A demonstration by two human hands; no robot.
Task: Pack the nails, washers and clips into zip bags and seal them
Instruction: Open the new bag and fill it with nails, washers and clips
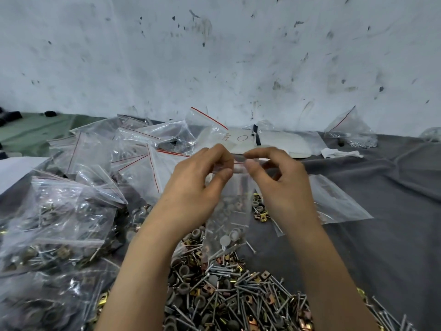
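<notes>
Nails (250, 290) beneath; left hand (198, 185), right hand (284, 185) pinch zip bag (230, 211) rim.

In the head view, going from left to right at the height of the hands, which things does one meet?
Pile of filled zip bags → left hand → held zip bag → right hand → empty zip bag on the grey cloth.

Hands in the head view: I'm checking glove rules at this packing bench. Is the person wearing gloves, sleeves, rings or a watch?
No gloves: the left hand and the right hand are bare. No ring, watch or wristband shows on either. The forearms are bare down to the frame's lower edge, so no sleeve is in view.
</notes>
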